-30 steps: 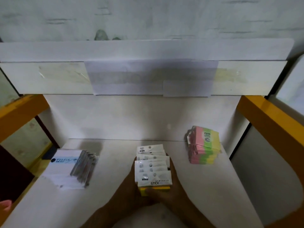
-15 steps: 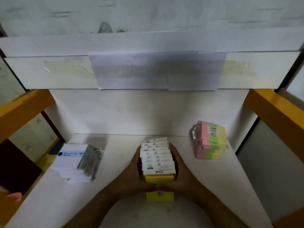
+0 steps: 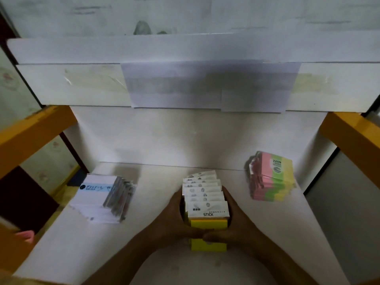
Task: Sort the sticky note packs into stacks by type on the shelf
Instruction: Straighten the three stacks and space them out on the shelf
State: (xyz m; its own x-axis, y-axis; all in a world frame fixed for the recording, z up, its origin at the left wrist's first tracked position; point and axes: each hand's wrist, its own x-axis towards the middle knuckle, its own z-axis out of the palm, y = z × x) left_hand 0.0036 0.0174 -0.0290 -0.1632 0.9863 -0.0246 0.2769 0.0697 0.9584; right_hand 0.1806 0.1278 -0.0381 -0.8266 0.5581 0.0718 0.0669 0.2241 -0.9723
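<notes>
A stack of yellow sticky note packs [image 3: 205, 204] with white "STICK" header cards stands in the middle of the white shelf [image 3: 156, 202], fanned back. My left hand [image 3: 174, 219] clasps its left side and my right hand [image 3: 234, 221] clasps its right side; both thumbs meet across the front. A stack of white packs with a blue label [image 3: 100, 196] lies on the left. A stack of pink, green and yellow packs [image 3: 271, 177] marked "2209" stands on the right.
The shelf's white back wall [image 3: 185, 136] rises behind the stacks, under an upper shelf board [image 3: 82, 85] with taped paper. Orange rack beams [image 3: 30, 136] run along the left and along the right [image 3: 353, 138]. Something pink [image 3: 24, 236] shows at the left edge.
Both hands have slid from under the front of the yellow stack to its sides, squaring it up. The view has moved closer. The other two stacks have not moved.
</notes>
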